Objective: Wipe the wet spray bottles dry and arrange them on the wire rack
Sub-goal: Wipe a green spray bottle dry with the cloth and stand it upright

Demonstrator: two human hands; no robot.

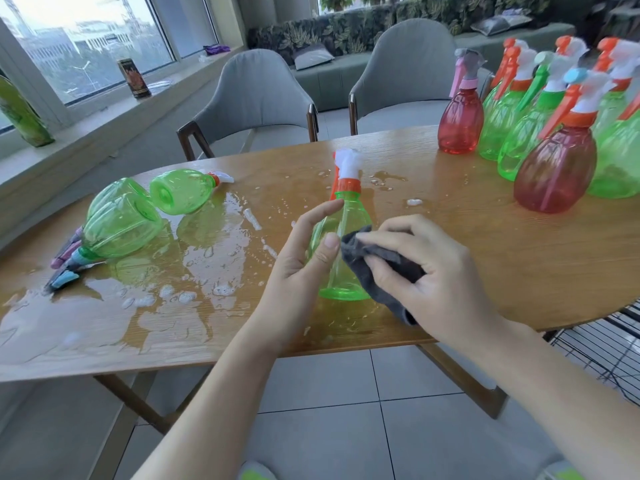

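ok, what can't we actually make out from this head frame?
- Wire rack: cut off by the right edge and partly hidden under the table; whether it holds anything can't be told.
- Green bottle being wiped: its near side is covered by the left hand and by the grey cloth in the right hand.
- Upright bottles at right: cut off by the frame edge; count unclear.

A lounge or café-like seating room is suggested: two grey upholstered chairs point(256, 95) are drawn up beyond the wooden counter point(485, 258), with a cushioned bench point(332, 81) and large windows point(93, 39) behind.
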